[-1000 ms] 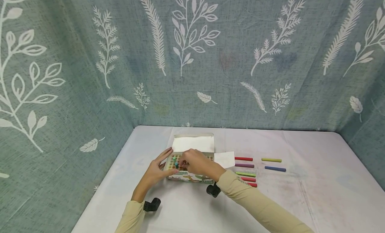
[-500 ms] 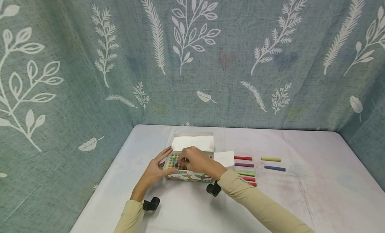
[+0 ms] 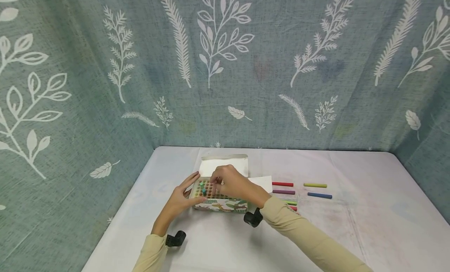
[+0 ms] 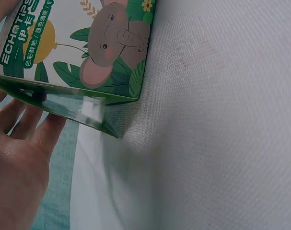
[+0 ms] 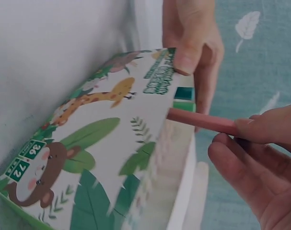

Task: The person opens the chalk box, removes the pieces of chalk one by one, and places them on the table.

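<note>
A printed chalk box (image 3: 221, 205) with animal pictures stands on the white table, lid folded back. Its top shows rows of holes; a teal chalk (image 3: 204, 192) and a green chalk (image 3: 202, 185) stick up from the left part. My left hand (image 3: 181, 200) grips the box's left end, thumb on the front and fingers behind. Above the middle of the box is my right hand (image 3: 233, 182), pinching a pinkish-red chalk stick (image 5: 203, 120) between thumb and finger. In the right wrist view that stick's lower end is hidden behind the box's front wall.
Loose chalks lie right of the box: a red one (image 3: 283, 184), a purple one (image 3: 284, 192), a yellow one (image 3: 315, 185), a blue one (image 3: 320, 195), others partly under my right sleeve (image 3: 299, 225). A white side flap (image 3: 261, 183) extends toward them. Patterned curtain (image 3: 225, 69) hangs behind.
My right hand has risen slightly from the box top, and a length of pinkish-red chalk now shows below its fingers. The left hand keeps its hold on the box.
</note>
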{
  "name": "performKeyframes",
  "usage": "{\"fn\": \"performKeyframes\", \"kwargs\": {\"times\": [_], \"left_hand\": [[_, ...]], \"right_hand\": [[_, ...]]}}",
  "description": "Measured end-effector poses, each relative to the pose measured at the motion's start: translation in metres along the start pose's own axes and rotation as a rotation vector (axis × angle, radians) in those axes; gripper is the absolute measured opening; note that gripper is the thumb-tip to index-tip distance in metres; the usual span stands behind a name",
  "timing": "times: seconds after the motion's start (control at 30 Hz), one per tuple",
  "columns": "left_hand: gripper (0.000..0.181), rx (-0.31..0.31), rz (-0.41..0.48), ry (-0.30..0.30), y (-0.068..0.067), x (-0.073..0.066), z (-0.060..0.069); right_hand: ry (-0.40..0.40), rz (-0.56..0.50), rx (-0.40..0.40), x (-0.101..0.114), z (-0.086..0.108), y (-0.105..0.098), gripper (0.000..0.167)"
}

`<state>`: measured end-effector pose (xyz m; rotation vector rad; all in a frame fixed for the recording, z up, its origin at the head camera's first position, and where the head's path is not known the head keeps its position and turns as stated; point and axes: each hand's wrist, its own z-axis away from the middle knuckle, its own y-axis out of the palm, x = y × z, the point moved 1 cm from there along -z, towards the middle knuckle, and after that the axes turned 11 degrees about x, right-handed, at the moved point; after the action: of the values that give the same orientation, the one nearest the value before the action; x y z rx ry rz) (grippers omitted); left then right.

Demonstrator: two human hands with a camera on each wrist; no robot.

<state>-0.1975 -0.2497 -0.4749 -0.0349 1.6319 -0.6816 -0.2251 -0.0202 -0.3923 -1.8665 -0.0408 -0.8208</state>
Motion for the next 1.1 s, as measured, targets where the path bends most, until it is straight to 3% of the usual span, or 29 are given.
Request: {"fn": "performKeyframes", "kwargs": {"times": [0.17, 0.47, 1.1], "left_hand": [[0.086, 0.003, 0.002, -0.016, 0.0, -0.005, 0.001], [0.085, 0.033, 0.013, -0.01, 0.0, -0.031, 0.006], [0.084, 0.031, 0.015, -0.008, 0.001, -0.033, 0.007]], "right_hand": [[-0.001, -0.034, -0.032, 0.003, 0.005, -0.008, 0.012], [-0.021, -0.037, -0.089, 0.002, 0.016, -0.021, 0.012], [-0.033, -0.088, -0.24, -0.003, 0.048, -0.048, 0.013]]}}
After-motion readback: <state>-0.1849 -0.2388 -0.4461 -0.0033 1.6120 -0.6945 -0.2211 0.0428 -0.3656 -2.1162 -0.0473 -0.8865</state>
